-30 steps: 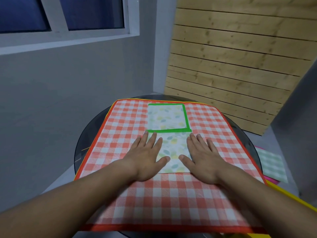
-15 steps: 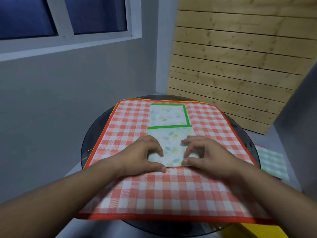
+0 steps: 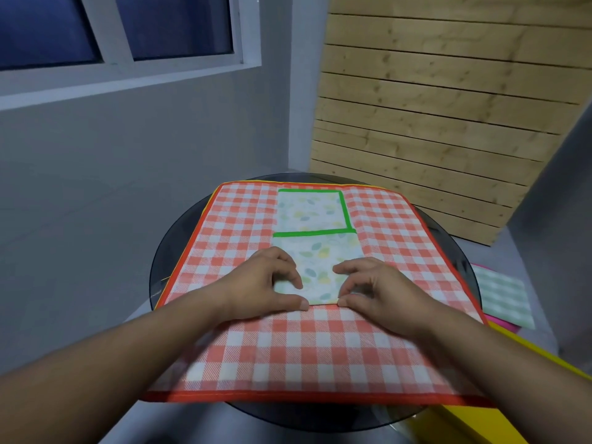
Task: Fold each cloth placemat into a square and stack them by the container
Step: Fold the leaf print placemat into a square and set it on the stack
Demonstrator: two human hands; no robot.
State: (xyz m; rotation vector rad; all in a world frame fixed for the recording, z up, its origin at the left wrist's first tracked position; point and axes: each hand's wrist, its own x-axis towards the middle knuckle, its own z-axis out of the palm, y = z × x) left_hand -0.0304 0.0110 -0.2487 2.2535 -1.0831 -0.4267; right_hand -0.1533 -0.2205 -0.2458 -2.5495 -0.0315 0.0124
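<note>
A leaf-patterned placemat with green trim point(image 3: 315, 238) lies folded into a narrow strip on a large red-and-white checked cloth point(image 3: 320, 347). My left hand point(image 3: 266, 283) pinches the strip's near left corner with curled fingers and thumb. My right hand point(image 3: 374, 286) pinches the near right corner the same way. The strip's near edge lies between my two thumbs. The far half shows a green border on three sides.
The checked cloth covers a round dark glass table point(image 3: 166, 261). A folded green checked placemat point(image 3: 503, 296) lies at the right on a pink one point(image 3: 499, 322). A yellow container edge point(image 3: 474, 421) shows at lower right. A grey wall and wooden slats stand behind.
Both hands went from lying flat on the leaf-patterned placemat to curling their fingers and pinching its near corners.
</note>
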